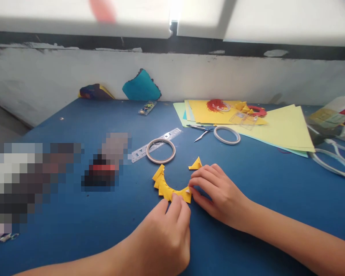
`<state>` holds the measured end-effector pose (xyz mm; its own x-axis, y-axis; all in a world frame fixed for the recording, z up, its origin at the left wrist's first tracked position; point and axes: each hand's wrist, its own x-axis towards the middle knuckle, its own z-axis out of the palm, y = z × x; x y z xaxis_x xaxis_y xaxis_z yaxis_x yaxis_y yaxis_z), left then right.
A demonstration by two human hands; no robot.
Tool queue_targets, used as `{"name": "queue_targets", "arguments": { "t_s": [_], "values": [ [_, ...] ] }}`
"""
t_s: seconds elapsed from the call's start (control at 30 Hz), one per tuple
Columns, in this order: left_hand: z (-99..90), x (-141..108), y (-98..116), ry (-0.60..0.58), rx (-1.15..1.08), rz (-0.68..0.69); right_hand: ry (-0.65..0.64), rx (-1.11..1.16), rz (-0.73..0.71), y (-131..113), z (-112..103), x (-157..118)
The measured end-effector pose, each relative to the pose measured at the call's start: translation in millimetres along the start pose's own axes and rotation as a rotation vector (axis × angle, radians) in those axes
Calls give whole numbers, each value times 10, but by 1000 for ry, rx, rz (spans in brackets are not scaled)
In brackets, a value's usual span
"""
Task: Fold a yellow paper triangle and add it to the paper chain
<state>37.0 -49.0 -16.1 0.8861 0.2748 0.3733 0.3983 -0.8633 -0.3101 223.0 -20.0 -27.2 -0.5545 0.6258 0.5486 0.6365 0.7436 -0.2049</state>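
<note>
A curved arc of overlapping yellow folded-paper pieces (163,185) lies on the blue table, its opening toward the far side. My left hand (168,230) is closed, pinching the near edge of the arc with thumb and fingers. At the arc's right end, the fingertips of my right hand (218,193) are drawn together on the last piece. A small white patch shows on the paper there; I cannot make out whether it is tape. Just beyond my right knuckles sits a separate yellow folded piece (196,164). Past the arc lies a roll of tape (161,161).
A clear stencil ruler (138,154) lies partly under the tape roll. Further back are a compass (202,135), a second tape roll (227,140) and coloured paper sheets (287,126). White-handled scissors (333,163) and a bottle (337,111) stand right. Pixelated areas cover the left.
</note>
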Motion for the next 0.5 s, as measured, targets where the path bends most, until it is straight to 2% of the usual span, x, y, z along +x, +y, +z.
{"name": "queue_targets", "arguments": {
  "t_s": [0.1,0.2,0.5],
  "values": [
    [4,9,-23,-47,-16,-4,48,-27,40,24,-59,10],
    [7,14,-36,-71,-23,-10,25,26,85,18,-83,8],
    [-11,35,-55,-77,-13,9,-49,90,51,-13,51,-40]
  ]
}}
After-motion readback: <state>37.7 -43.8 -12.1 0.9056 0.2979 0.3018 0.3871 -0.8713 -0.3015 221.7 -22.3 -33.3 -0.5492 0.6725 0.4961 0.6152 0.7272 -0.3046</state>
